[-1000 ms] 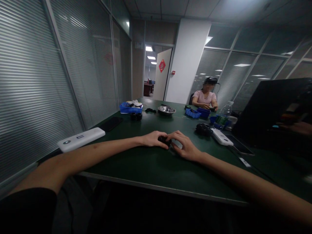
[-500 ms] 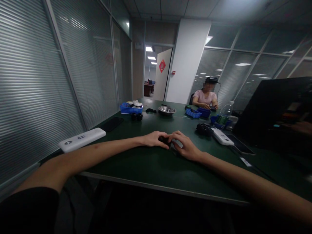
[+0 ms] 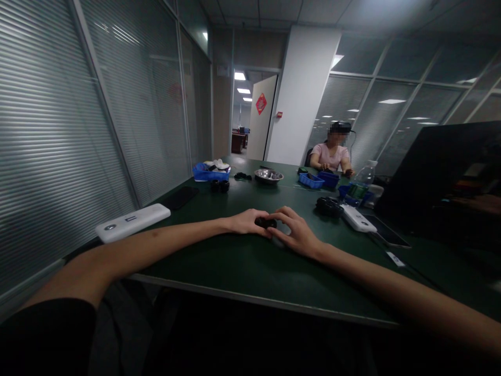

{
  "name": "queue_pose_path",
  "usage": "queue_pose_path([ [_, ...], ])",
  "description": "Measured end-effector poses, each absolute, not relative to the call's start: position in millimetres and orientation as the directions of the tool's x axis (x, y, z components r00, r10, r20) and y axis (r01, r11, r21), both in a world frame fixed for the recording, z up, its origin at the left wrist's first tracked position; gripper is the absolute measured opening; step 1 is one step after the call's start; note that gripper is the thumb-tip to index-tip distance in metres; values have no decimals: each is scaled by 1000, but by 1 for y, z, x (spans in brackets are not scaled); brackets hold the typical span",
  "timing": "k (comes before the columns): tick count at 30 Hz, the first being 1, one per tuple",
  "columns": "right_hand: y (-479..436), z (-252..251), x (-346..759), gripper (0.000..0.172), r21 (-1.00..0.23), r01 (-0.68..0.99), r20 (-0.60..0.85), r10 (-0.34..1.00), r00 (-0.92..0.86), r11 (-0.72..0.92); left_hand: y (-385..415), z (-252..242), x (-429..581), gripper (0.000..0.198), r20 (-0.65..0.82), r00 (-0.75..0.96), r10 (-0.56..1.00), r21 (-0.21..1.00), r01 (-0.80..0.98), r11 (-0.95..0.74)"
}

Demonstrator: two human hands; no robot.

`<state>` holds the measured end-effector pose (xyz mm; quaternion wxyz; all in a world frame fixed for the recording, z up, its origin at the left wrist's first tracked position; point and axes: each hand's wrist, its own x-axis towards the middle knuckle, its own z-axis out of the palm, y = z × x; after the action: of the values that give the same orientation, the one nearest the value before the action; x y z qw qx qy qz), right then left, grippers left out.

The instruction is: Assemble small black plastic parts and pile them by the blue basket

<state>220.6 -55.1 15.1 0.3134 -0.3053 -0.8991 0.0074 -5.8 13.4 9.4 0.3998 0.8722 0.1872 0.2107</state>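
Note:
A small black object with a rounded shape sits between my hands, just above or on the green table. I cannot make out its kind. My left hand is closed around its left side, thumb in front and fingers behind. On the other side, my right hand pinches its right end with thumb and fingertips, and the remaining fingers are curved. Parts of the object are hidden behind my fingers.
A white power bank lies left, near a black phone. Beyond are two black round items, a blue basket and a metal bowl. A bundled black cable and bottle stand right. A person sits opposite.
My right thumb and fingers have shifted slightly, with the thumb now touching the black object's front. My left hand stays in place. The person opposite has moved their hands apart.

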Motion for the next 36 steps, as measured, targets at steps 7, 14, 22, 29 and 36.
queue_pose_path([
  [7,-56,19,222,31,-193,470,559,490,-668,861,18,6,-6,45,223,833,507,726,204,-656],
  [14,-58,21,223,33,-209,425,551,465,-693,881,17,8,-6,43,233,842,486,726,182,-664],
  [22,-55,18,225,35,-231,417,552,472,-688,879,16,8,-6,42,234,848,476,713,183,-677],
  [29,-52,14,225,30,-256,420,557,488,-672,871,17,8,-7,41,248,853,460,707,165,-687],
  [36,-50,13,226,29,-242,400,565,463,-683,884,18,5,-7,42,258,851,457,720,146,-678],
])
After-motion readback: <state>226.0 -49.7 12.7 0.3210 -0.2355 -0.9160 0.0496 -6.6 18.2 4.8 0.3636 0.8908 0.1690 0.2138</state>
